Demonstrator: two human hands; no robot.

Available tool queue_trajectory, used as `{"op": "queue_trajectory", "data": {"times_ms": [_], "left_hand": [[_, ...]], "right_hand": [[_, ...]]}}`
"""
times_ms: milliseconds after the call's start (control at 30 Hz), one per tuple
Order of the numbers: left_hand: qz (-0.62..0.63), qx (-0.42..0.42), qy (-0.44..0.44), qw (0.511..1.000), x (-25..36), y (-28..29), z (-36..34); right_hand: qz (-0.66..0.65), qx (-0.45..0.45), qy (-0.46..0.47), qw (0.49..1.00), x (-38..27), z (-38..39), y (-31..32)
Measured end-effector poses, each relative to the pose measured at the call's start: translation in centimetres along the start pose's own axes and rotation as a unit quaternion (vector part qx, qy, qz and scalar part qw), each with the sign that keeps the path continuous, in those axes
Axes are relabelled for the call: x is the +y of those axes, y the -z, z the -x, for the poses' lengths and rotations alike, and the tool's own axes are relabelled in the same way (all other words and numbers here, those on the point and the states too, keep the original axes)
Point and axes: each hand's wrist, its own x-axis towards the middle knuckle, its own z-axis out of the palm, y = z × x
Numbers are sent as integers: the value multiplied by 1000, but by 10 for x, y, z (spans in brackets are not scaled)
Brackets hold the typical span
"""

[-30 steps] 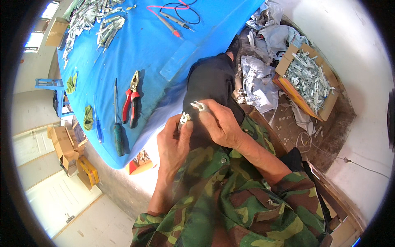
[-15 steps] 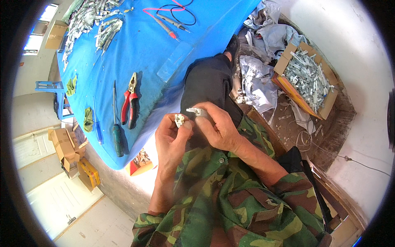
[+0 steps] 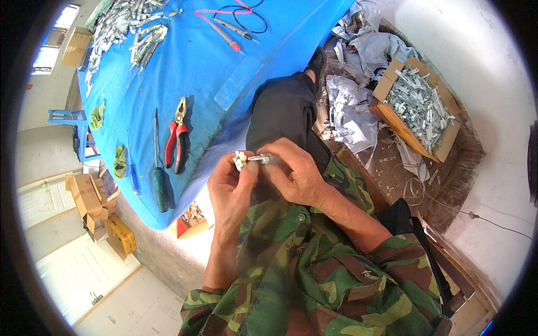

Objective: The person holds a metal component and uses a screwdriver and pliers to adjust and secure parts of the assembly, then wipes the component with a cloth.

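From my remote view through the head camera, I have both hands just above the lap, near the middle of the scene. My left hand (image 3: 228, 182) grasps a small white piece (image 3: 239, 161) between thumb and fingers, its notched end showing at the far side of the grip. My right hand (image 3: 298, 175) pinches a slim pronged piece (image 3: 267, 159), pale and clear at the body, with its metal tip aimed left at the white piece. The 2 pieces sit very close together, but I cannot tell if they touch.

To the left, on a blue sheet (image 3: 213, 73), lie pliers (image 3: 176, 140) with red and black handles, a green-handled screwdriver (image 3: 160, 190) and, farther left, a thin blue screwdriver (image 3: 134, 180). At the far side I see 2 test probes, 1 red-tipped (image 3: 228, 40) with a pink lead, and a heap of metallic strips (image 3: 115, 31) at the far left. On the right, an open carton (image 3: 404, 134) holds many silvery pieces (image 3: 417, 103), just beside crumpled grey plastic (image 3: 350, 106).
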Motion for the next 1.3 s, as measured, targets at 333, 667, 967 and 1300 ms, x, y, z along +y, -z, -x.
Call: {"op": "queue_trajectory", "data": {"times_ms": [333,667,967,1300], "left_hand": [[-98,24,-42,994,-4,5,0],[-117,30,-40,992,-9,10,-4],[-245,0,-140,959,-2,18,-3],[-307,13,-255,917,-2,18,0]], "right_hand": [[3,3,13,1000,1,-1,-3],[-13,5,1,1000,3,0,-4],[-33,-4,-30,999,-2,0,-4],[6,-10,-16,1000,-2,2,-4]]}}
